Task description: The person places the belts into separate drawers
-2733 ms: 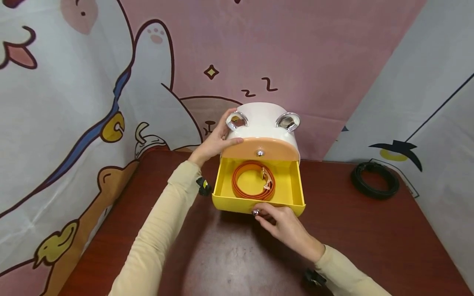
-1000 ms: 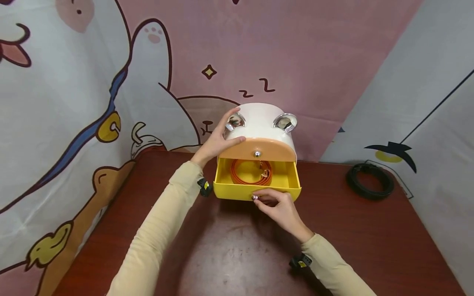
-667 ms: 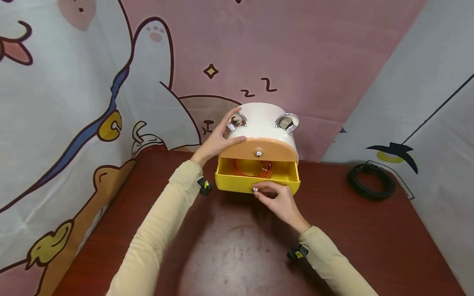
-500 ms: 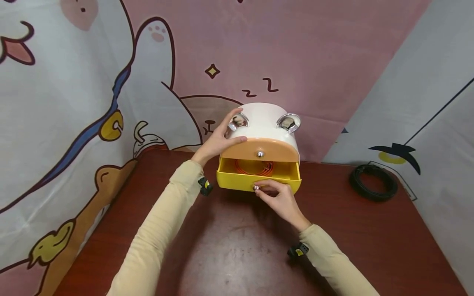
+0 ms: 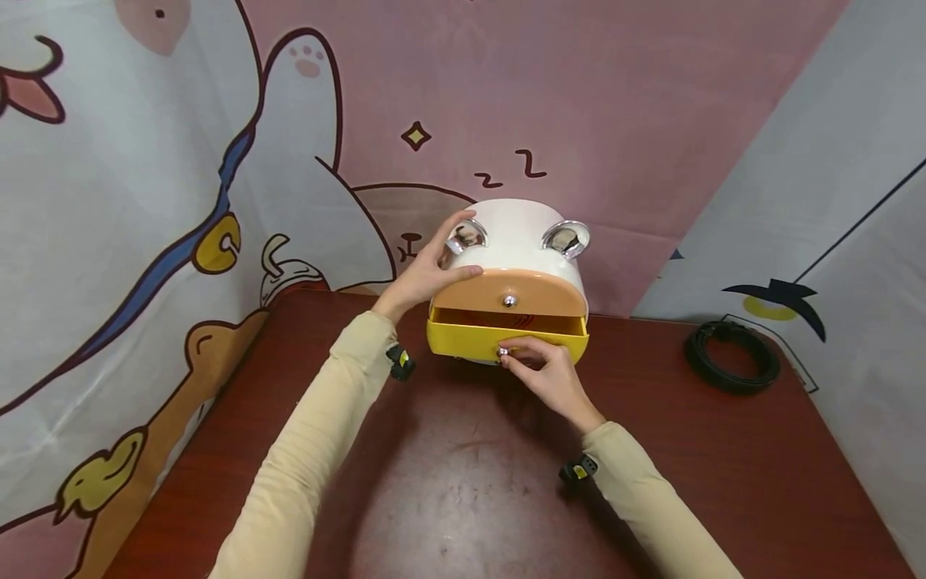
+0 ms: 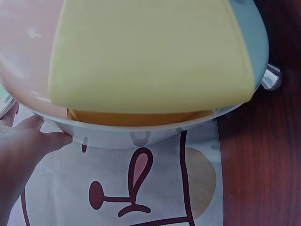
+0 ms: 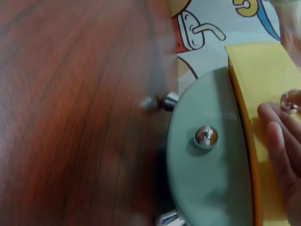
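A small white drawer cabinet (image 5: 517, 241) with chrome ear-like rings stands near the table's back edge. My left hand (image 5: 427, 273) grips its upper left side, thumb at the front edge by the peach top drawer (image 5: 538, 291). The yellow drawer (image 5: 463, 338) below juts partway out. My right hand (image 5: 553, 378) pinches that drawer's silver knob (image 5: 503, 352). Only a sliver of the coiled orange belt (image 5: 522, 321) shows inside; the rest is hidden by the drawer front. The right wrist view shows a green lower drawer (image 7: 211, 179) with its own silver knob (image 7: 206, 136).
A coiled black belt (image 5: 738, 382) lies on the table (image 5: 434, 490) at the right. Behind the cabinet hangs a printed cartoon cloth (image 5: 615, 121), which also covers the left and right sides.
My right hand has pushed the yellow drawer inward by its knob, hiding most of the orange belt. My left hand has kept its grip on the cabinet.
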The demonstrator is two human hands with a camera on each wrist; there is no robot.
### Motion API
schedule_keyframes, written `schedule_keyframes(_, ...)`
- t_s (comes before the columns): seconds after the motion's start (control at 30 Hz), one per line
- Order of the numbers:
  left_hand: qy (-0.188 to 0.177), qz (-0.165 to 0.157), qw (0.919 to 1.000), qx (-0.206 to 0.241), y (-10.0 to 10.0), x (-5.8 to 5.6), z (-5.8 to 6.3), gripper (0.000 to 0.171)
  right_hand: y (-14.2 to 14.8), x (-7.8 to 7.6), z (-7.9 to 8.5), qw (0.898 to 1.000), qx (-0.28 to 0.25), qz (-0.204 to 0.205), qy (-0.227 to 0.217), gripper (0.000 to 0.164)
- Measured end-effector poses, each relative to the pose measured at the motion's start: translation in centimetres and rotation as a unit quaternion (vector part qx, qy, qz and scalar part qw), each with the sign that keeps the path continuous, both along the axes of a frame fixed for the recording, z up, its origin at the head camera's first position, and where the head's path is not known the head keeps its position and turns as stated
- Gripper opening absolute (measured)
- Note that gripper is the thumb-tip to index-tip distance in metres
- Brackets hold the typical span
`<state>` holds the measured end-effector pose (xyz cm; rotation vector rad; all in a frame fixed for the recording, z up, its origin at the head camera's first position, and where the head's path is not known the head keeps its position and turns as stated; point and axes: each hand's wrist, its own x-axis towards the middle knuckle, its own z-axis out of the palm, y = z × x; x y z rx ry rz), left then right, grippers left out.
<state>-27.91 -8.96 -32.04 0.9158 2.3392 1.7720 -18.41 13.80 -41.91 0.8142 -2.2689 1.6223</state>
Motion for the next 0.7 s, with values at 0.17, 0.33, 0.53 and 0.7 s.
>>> schedule_keyframes(0.17, 0.001, -0.002, 1.0, 0.003, 0.0, -0.1, -0.1, 0.079, 0.2, -0.7, -0.1, 1.0, -0.004, 0.006, -0.007, 0.022)
schedule_keyframes(0.33, -0.003, -0.002, 1.0, 0.006, 0.1, -0.1, 0.0, 0.079, 0.2, -1.5, -0.2, 1.0, -0.005, -0.002, -0.001, 0.022)
schedule_keyframes(0.53, 0.0, 0.003, 0.9999, 0.01, 0.3, 0.0, 0.0, 0.079, 0.2, -2.4, -0.2, 1.0, -0.013, -0.006, -0.015, 0.02)
schedule_keyframes(0.7, 0.003, 0.005, 0.9999, 0.014, 0.3, 0.0, 0.0, 0.08, 0.3, -2.9, -0.4, 1.0, -0.017, -0.005, -0.021, 0.021)
